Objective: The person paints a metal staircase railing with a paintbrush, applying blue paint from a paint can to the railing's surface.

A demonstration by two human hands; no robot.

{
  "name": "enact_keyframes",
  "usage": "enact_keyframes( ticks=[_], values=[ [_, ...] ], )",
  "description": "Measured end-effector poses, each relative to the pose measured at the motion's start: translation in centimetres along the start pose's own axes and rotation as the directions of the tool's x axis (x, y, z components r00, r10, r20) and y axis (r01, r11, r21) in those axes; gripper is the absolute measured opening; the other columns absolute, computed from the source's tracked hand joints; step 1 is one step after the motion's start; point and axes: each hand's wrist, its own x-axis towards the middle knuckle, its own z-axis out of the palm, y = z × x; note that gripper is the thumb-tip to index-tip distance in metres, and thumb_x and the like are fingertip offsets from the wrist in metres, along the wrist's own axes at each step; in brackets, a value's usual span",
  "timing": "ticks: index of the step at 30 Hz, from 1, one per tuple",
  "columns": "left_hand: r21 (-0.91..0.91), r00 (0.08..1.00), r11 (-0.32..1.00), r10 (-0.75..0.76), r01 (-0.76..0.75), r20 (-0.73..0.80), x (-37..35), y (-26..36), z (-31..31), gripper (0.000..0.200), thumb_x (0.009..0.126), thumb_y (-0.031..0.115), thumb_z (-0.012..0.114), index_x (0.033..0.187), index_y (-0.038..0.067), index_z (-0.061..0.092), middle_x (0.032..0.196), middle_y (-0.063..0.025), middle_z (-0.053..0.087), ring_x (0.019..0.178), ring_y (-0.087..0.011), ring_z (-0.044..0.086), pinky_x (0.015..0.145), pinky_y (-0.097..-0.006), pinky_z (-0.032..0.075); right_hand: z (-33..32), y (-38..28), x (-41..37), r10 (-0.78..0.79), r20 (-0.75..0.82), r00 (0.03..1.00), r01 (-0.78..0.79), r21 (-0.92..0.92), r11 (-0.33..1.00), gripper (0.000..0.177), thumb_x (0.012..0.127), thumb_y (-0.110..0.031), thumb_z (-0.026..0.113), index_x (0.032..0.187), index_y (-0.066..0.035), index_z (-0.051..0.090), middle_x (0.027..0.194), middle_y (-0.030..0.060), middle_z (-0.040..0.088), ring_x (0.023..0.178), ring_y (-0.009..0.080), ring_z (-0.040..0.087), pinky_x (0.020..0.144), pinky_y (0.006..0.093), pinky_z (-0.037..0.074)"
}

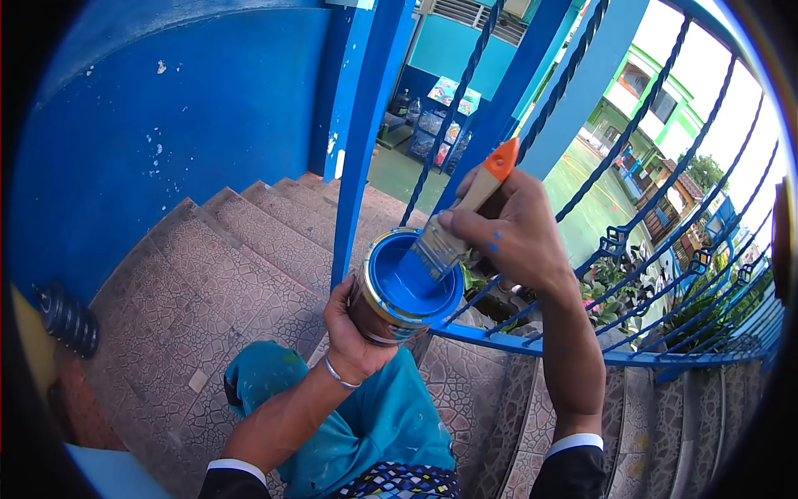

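Note:
My left hand (353,337) is wrapped round the lower side of an open paint can (386,303), which tilts a little and holds bright blue paint. Above the can's right side, my right hand (511,229) pinches the pale handle of a paintbrush (478,193) with an orange end. The brush slants down to the left, and its blue-coated bristles are inside the can's mouth, at or just over the paint. A blue spot marks one finger of my right hand.
Blue railing (540,343) with twisted bars runs along the right, close to my right hand. A blue post (366,141) stands behind the can. Tiled steps (241,241) curve along a blue wall (216,100). Plants (615,291) grow beyond the railing.

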Motion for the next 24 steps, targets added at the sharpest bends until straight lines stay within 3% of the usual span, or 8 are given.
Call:
enact_keyframes(
  ticks=[3, 7, 13, 17, 20, 21, 22, 24],
  values=[
    [-0.013, 1.0, 1.0, 0.009, -0.008, 0.01, 0.1, 0.0, -0.2, 0.08, 0.093, 0.069, 0.046, 0.157, 0.021, 0.048, 0.158, -0.0213, 0.05, 0.14, -0.0465, 0.053, 0.104, -0.0693, 0.047, -1.2, 0.5, -0.3, -0.004, -0.123, 0.992, 0.023, 0.153, 0.988, 0.033, 0.083, -0.015, 0.086, 0.101, 0.003, 0.066, 0.083, 0.0115, 0.072, 0.071, 0.0168, 0.072, 0.064, 0.0313, 0.058],
    [0.002, 0.999, 1.0, 0.018, -0.018, 0.035, 0.1, 0.0, -0.3, 0.079, 0.094, 0.068, 0.048, 0.157, 0.021, 0.049, 0.158, -0.0201, 0.051, 0.141, -0.0463, 0.053, 0.104, -0.0701, 0.048, -2.0, 0.2, -1.1, 0.103, -0.153, 0.983, -0.082, 0.139, 0.987, 0.031, 0.083, -0.011, 0.085, 0.101, 0.003, 0.063, 0.081, 0.0095, 0.071, 0.067, 0.0144, 0.07, 0.06, 0.0294, 0.057],
    [0.045, 0.999, 0.998, 0.035, -0.036, 0.025, 0.2, -0.3, -0.2, 0.077, 0.095, 0.068, 0.048, 0.155, 0.021, 0.051, 0.156, -0.0193, 0.054, 0.14, -0.0463, 0.055, 0.099, -0.0701, 0.053, -3.0, 1.3, -2.3, 0.103, -0.257, 0.961, -0.052, 0.199, 0.979, 0.028, 0.084, -0.008, 0.083, 0.1, 0.002, 0.063, 0.08, 0.0085, 0.07, 0.065, 0.0134, 0.068, 0.058, 0.0271, 0.054],
    [0.03, 0.999, 0.999, 0.027, -0.028, 0.026, 0.4, -0.3, -0.9, 0.078, 0.095, 0.068, 0.047, 0.156, 0.02, 0.051, 0.156, -0.0193, 0.054, 0.14, -0.0461, 0.055, 0.099, -0.0697, 0.053, -3.8, 2.4, -3.2, 0.004, -0.336, 0.942, 0.071, 0.212, 0.975, 0.028, 0.084, -0.007, 0.082, 0.102, 0.001, 0.064, 0.081, 0.0078, 0.07, 0.067, 0.013, 0.069, 0.059, 0.0266, 0.054],
    [-0.02, 1.0, 1.0, 0.023, -0.023, 0.015, 0.3, -0.2, -0.6, 0.079, 0.095, 0.069, 0.046, 0.157, 0.02, 0.049, 0.157, -0.0199, 0.053, 0.14, -0.0462, 0.055, 0.101, -0.0682, 0.052, -4.3, 3.7, -4.6, 0.035, -0.445, 0.895, 0.118, 0.313, 0.942, 0.025, 0.086, -0.008, 0.082, 0.102, 0.001, 0.065, 0.084, 0.0092, 0.071, 0.069, 0.0147, 0.07, 0.06, 0.0266, 0.056],
    [-0.04, 1.0, 0.999, 0.019, -0.018, 0.014, 0.2, -0.1, -0.6, 0.08, 0.095, 0.069, 0.046, 0.157, 0.02, 0.049, 0.157, -0.0202, 0.052, 0.14, -0.0462, 0.055, 0.102, -0.0676, 0.051, -4.7, 4.7, -5.2, 0.054, -0.472, 0.88, 0.129, 0.347, 0.929, 0.025, 0.086, -0.008, 0.081, 0.102, 0.001, 0.065, 0.084, 0.0094, 0.071, 0.069, 0.0151, 0.07, 0.06, 0.0267, 0.056],
    [-0.059, 1.0, 0.998, 0.012, -0.012, 0.013, 0.2, 0.1, -0.5, 0.081, 0.095, 0.07, 0.045, 0.158, 0.02, 0.048, 0.158, -0.0206, 0.052, 0.14, -0.0462, 0.054, 0.103, -0.0669, 0.051, -5.1, 6.3, -6.1, 0.063, -0.454, 0.889, 0.165, 0.444, 0.881, 0.023, 0.094, -0.008, 0.075, 0.111, 0.001, 0.063, 0.091, 0.0091, 0.07, 0.075, 0.0166, 0.07, 0.071, 0.0281, 0.057],
    [-0.075, 1.0, 0.997, 0.012, -0.011, 0.01, 0.1, 0.1, -0.3, 0.084, 0.095, 0.073, 0.044, 0.159, 0.02, 0.046, 0.159, -0.0212, 0.049, 0.141, -0.0464, 0.053, 0.106, -0.0656, 0.049, -5.5, 10.5, -8.4, 0.15, -0.49, 0.859, 0.268, 0.68, 0.682, 0.014, 0.1, -0.007, 0.069, 0.113, -0.002, 0.064, 0.101, 0.0114, 0.075, 0.086, 0.0194, 0.076, 0.075, 0.0322, 0.062]
  ],
)
